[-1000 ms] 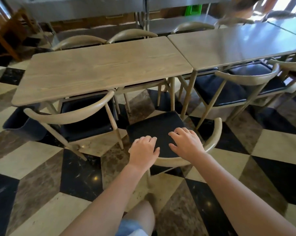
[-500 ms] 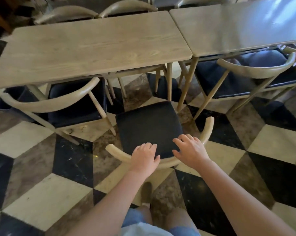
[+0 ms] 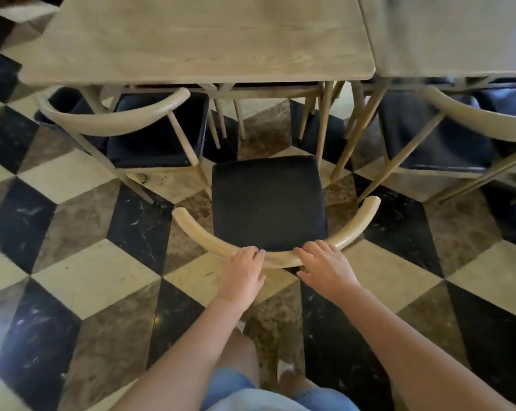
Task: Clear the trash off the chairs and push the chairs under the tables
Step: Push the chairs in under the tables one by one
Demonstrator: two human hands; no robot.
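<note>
Both hands are on the curved wooden backrest (image 3: pixel 276 258) of the chair (image 3: pixel 268 203) right in front of the person. The left hand (image 3: pixel 242 272) sits palm down on the rail a bit left of its middle, fingers close together and curled over the top edge, thumb tucked along the near side. The right hand (image 3: pixel 324 266) is just to the right of it, fingers a little spread and draped over the rail, thumb sticking out toward the left hand. Neither one is pinching anything, they're just laid over the wood.

The chair itself stands out on the checkered floor (image 3: pixel 81 271), its black seat cushion (image 3: pixel 268 200) bare, nothing lying on it. The front edge of the seat is close to the near edge of the wooden table (image 3: pixel 197 40) but not under it. The table's legs come down just beyond the seat.

To the left there's another chair (image 3: pixel 126 126) of the same kind, its seat partly under the same table. On the right a third chair (image 3: pixel 458 126) sits partly beneath a second table (image 3: pixel 458 31) that butts up against the first one. Down at the bottom you can see the person's denim shorts (image 3: pixel 236 384).
</note>
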